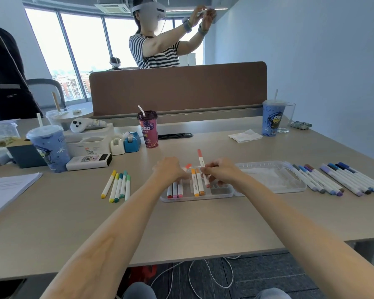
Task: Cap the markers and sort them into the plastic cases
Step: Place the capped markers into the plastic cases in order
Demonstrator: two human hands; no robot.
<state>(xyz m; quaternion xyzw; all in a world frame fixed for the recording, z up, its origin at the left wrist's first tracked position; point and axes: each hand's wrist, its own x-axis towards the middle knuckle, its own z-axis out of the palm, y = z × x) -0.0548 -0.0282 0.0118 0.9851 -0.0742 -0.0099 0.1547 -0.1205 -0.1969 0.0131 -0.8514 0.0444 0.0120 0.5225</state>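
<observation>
"eco" on purple drink cup (147, 128), "LUCKIN" low on right blue cup (273, 119), other print illegible

Both hands over open plastic case (221, 192), near centre of table (181, 229). Right hand (221, 172) pinches red marker (201, 161), tilted near upright. Coral-tipped marker (187, 166) pokes from curled left hand (168, 169). Case holds red-pink markers (175, 190) and two orange markers (198, 184). Yellow-green markers (118, 186) lie left, blue-purple markers (333, 180) right.

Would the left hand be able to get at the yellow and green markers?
Probably yes: only bare table separates the left hand from the yellow and green markers, though it seems to grip a coral-capped marker.
</observation>
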